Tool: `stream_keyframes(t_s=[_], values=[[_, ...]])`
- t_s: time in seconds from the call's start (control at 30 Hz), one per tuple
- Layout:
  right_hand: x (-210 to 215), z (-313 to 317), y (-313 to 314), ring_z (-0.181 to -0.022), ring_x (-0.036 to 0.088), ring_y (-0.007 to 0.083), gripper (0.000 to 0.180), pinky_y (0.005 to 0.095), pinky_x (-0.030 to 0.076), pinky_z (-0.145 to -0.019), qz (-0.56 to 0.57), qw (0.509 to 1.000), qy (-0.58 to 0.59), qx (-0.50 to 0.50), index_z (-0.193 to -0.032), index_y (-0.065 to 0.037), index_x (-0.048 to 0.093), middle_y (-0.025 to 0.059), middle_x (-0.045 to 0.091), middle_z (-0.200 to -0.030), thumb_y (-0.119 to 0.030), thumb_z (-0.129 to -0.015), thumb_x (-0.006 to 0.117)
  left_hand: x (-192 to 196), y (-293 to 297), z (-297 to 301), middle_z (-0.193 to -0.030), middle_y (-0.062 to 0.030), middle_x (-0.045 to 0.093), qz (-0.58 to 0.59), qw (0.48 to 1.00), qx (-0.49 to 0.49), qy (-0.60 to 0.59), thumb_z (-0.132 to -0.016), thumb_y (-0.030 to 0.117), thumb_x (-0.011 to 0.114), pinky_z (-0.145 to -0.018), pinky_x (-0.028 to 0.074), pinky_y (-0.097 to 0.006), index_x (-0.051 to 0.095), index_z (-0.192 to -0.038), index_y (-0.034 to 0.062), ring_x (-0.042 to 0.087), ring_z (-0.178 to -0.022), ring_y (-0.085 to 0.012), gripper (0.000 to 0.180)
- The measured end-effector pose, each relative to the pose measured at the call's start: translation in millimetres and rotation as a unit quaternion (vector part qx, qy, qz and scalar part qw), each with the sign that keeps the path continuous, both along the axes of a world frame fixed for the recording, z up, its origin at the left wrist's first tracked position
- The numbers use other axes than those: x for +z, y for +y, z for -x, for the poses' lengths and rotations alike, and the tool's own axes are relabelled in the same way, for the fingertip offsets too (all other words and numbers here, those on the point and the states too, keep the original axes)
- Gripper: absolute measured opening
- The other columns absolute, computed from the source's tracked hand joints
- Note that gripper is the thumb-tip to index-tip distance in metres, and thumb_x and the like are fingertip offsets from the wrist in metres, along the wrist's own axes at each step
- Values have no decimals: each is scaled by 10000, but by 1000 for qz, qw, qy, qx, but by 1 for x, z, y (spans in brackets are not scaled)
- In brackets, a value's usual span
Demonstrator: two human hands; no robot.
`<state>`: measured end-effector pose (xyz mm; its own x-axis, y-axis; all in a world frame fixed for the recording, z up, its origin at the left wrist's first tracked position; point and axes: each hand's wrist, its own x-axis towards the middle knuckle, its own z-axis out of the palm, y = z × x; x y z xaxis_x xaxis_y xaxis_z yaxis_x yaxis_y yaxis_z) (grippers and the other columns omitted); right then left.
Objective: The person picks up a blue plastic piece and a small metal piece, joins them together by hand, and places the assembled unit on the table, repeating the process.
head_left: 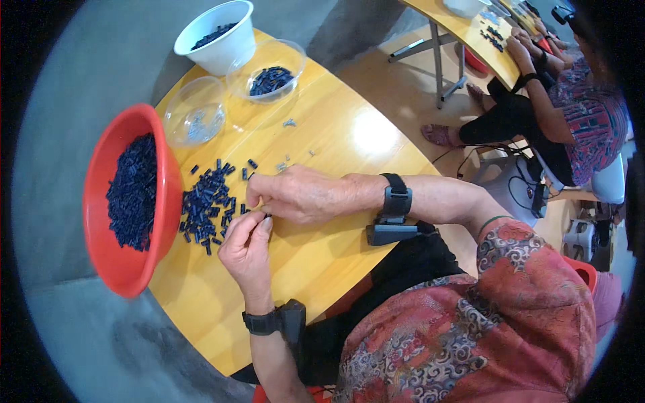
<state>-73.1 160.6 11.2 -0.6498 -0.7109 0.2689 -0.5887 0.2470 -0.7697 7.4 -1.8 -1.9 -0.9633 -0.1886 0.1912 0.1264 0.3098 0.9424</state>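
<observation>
Lying beside left hand (dark pieces)

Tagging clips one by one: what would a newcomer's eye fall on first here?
Probably the big red basin of dark pieces, at the yellow table's left edge. Then the left hand and right hand, close together just right of a loose scatter of similar pieces.

At the near table are one red basin, one white tub and two clear plastic bowls. The person wears two black wrist straps. Dark tubular pieces overlap beyond counting.
</observation>
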Motion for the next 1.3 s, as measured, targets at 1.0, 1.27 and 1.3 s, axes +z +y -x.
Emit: stream_keyframes(t_s=[1.0, 1.27, 1.3], values=[[12, -1, 6, -721, 643, 365, 162, 440, 502, -607, -25, 999, 7, 26, -1015, -100, 520, 142, 631, -736, -130, -872, 592, -4, -2, 0, -812, -67, 658, -37, 999, -24, 12, -770, -43, 698, -655, 470, -231, 667, -868, -33, 584, -723, -111, 104], [7, 3, 6, -714, 651, 344, 195, 424, 511, -588, 9, 999, 15, 49, -1031, -106, 509, 133, 639, -760, -126, -860, 602, -4, -1, 1, -817, -70, 664, -51, 998, -23, -2, -764, -55, 696, -668, 473, -233, 664, -859, -47, 590, -732, -116, 101], [8, 3, 6, -712, 653, 338, 198, 414, 514, -584, 0, 999, 17, 48, -1022, -105, 508, 130, 639, -760, -123, -851, 607, -2, -1, 0, -817, -69, 664, -50, 998, -23, -4, -763, -58, 697, -670, 474, -235, 664, -860, -48, 591, -733, -117, 103]])
